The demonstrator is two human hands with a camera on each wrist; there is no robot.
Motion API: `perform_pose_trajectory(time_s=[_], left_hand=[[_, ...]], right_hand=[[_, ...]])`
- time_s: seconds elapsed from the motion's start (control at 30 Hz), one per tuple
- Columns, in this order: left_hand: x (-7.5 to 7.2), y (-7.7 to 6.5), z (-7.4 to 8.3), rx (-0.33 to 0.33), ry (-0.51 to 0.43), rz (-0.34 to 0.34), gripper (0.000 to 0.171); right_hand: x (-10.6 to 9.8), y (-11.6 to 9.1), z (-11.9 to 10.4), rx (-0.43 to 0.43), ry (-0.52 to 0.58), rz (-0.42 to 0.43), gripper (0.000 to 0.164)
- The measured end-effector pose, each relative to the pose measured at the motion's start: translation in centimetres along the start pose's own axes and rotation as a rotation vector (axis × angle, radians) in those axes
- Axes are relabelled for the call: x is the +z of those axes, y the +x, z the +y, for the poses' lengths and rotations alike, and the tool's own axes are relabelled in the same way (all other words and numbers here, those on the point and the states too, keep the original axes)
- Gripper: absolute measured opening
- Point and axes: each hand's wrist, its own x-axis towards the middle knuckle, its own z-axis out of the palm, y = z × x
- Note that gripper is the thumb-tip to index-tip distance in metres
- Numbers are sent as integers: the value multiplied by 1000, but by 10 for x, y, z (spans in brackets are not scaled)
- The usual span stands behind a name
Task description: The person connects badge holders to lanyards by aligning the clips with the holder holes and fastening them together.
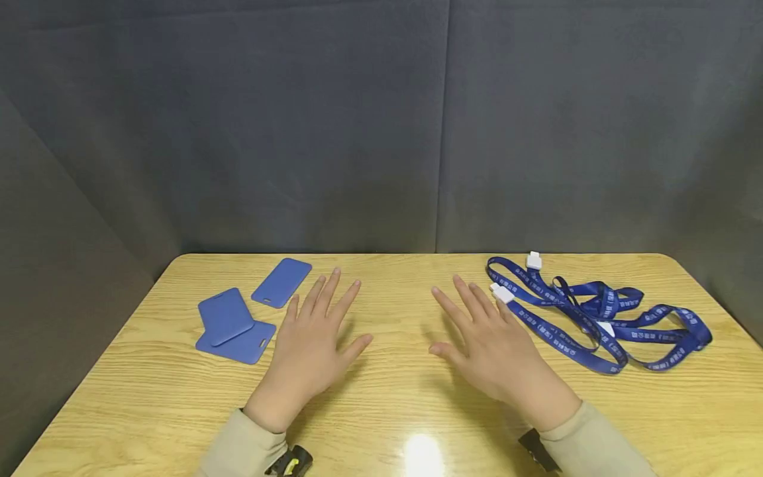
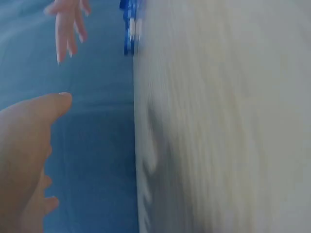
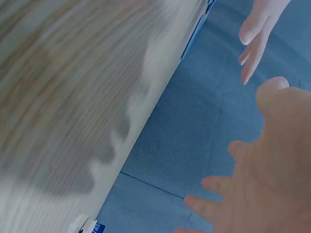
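Both hands hover palm-down above the table with fingers spread, and neither holds anything. My left hand (image 1: 310,351) is nearest to three blue card holders. One blue card holder (image 1: 225,315) lies partly over a second card holder (image 1: 247,344); a third card holder (image 1: 282,283) lies apart, farther back. My right hand (image 1: 495,344) is left of a loose pile of blue lanyards (image 1: 554,334) with white printing. White plastic clips show on them, one clip (image 1: 534,261) at the back and another clip (image 1: 503,292) nearer the hand. The left wrist view shows the lanyards blurred.
The wooden table (image 1: 393,397) has rounded back corners and a glare spot near the front. Behind it hangs a dark grey curtain (image 1: 334,132), which also runs along the left and right sides.
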Motion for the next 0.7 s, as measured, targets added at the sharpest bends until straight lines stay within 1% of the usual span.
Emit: perform_pose_trajectory(time_s=[0.07, 0.27, 0.5, 0.7], left_hand=[[-1, 1, -10, -15, -7, -2, 75], [-12, 1, -33, -108, -26, -56, 75], [-22, 0, -47, -168, -64, -86, 75], [-29, -2, -63, -232, -88, -140, 75]], right_hand=[[0, 1, 0, -7, 7, 2, 71], [-3, 2, -3, -15, 1, 16, 68], [-3, 2, -5, -9, 8, 25, 68], [-2, 3, -7, -1, 13, 32, 68]])
